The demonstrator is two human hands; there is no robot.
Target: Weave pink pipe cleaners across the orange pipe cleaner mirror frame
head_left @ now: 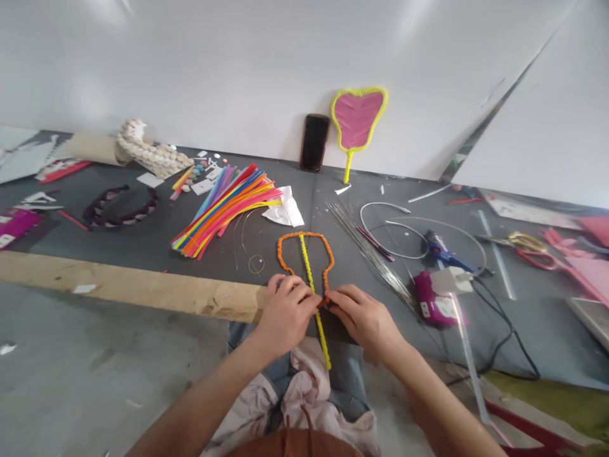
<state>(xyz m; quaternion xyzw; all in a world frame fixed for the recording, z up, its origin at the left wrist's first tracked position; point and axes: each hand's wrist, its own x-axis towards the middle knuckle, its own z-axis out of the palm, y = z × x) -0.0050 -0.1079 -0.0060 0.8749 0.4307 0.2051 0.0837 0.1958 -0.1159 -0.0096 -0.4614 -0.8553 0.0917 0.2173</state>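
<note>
**Grip on a wire-and-chenille frame.** The left hand (pixel 285 314) and right hand (pixel 364 317) are pinched shut on the neck of the orange loop (pixel 329 254). It lies on the dark mat (pixel 143 241) at 12 o'clock from them, and a yellow stem (pixel 308 266) runs through it. The loop is probably light, fuzzy and easily bent, so it is best held at the neck. Spare pipe cleaners (pixel 228 206) lie at 10 o'clock.

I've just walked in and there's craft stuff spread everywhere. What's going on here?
A person is seated at a dark mat, with both hands on an orange pipe-cleaner loop. The left hand and right hand pinch its narrow lower end, where a yellow pipe cleaner runs down the middle and over the lap. A bundle of coloured pipe cleaners lies to the left and a glue gun to the right. A pink fan and a phone lean against the wall.
</note>
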